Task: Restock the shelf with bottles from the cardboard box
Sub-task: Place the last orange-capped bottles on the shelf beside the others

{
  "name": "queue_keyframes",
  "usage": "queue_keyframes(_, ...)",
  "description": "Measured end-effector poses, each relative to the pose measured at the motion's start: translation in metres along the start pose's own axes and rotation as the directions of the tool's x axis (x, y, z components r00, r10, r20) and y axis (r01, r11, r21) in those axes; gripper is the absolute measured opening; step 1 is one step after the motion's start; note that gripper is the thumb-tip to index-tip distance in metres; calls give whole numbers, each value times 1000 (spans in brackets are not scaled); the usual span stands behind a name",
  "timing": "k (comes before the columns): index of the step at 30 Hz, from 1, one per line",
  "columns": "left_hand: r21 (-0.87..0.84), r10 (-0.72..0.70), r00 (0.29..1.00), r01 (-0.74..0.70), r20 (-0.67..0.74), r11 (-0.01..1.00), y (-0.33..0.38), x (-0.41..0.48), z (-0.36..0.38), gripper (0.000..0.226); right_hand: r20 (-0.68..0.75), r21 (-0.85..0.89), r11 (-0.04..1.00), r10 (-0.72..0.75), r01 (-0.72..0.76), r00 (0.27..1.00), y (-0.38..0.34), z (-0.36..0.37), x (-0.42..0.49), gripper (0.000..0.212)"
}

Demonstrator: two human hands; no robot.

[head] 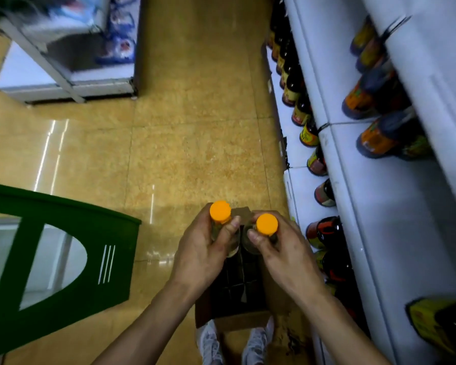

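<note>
Gripping one orange-capped bottle (220, 219) per hand (198, 255), above the cardboard box (237, 293).

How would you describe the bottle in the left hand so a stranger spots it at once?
Find the white shelf on the right, then the cardboard box on the floor beside it. Above the box, the left hand and right hand each grip an orange-capped bottle. Yours is the left bottle, farther from the shelf.
</note>
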State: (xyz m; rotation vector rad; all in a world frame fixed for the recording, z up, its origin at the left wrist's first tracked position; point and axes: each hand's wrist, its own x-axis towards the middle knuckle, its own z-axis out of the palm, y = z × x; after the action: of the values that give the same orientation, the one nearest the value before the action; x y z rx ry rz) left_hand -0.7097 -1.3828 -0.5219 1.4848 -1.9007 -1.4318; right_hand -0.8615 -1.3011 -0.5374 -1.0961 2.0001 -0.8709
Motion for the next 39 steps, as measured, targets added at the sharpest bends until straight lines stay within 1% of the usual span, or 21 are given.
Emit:
queue_keyframes(3,44,47,999,-46,-27,998,44,-17,-27,26,-20,5,1000,-25,25,1000,-48,-31,-19,25)
queue_keyframes(8,82,198,980,-195,-23,977,117,-50,-69,42,-71,-34,995,-91,89,993,-129,-86,-53,22)
queue_keyframes(9,87,231,973,-228,-26,970,131,-57,-75,41,-91,-45,994,-107,103,990,-144,-96,-60,22)
queue_keyframes(12,95,343,939,-338,-33,936,180,-78,-92,28,-171,-98,985,-160,145,972,-191,-132,-88,25)
queue_keyframes(14,90,405,914,-401,-25,912,209,-89,-102,28,-210,-121,980,-182,159,961,-216,-152,-103,29)
queue_keyframes(17,98,499,866,-494,-29,864,262,-113,-120,34,-319,-139,971,-232,196,919,-254,-188,-137,36)
queue_keyframes(21,143,628,777,-618,-39,773,320,-141,-135,41,-396,-188,954,-291,233,871,-293,-226,-177,34)
queue_keyframes(24,103,708,704,-702,-51,705,358,-164,-138,50,-472,-199,949,-311,244,825,-315,-255,-211,36)
queue_keyframes(28,43,757,653,-755,-38,654,397,-189,-140,56,-536,-167,956,-294,242,791,-334,-288,-240,37)
queue_keyframes(31,17,801,598,-801,-37,599,424,-204,-136,52,-575,-140,952,-303,273,760,-344,-311,-260,48)
queue_keyframes(35,-62,845,534,-844,2,533,459,-221,-123,50,-616,-132,935,-337,329,712,-352,-342,-288,30)
queue_keyframes(37,-106,866,500,-861,8,498,477,-229,-115,47,-629,-138,928,-353,347,693,-355,-357,-301,28)
queue_keyframes(39,-131,885,465,-876,22,463,496,-240,-107,36,-635,-150,921,-369,360,678,-357,-372,-313,30)
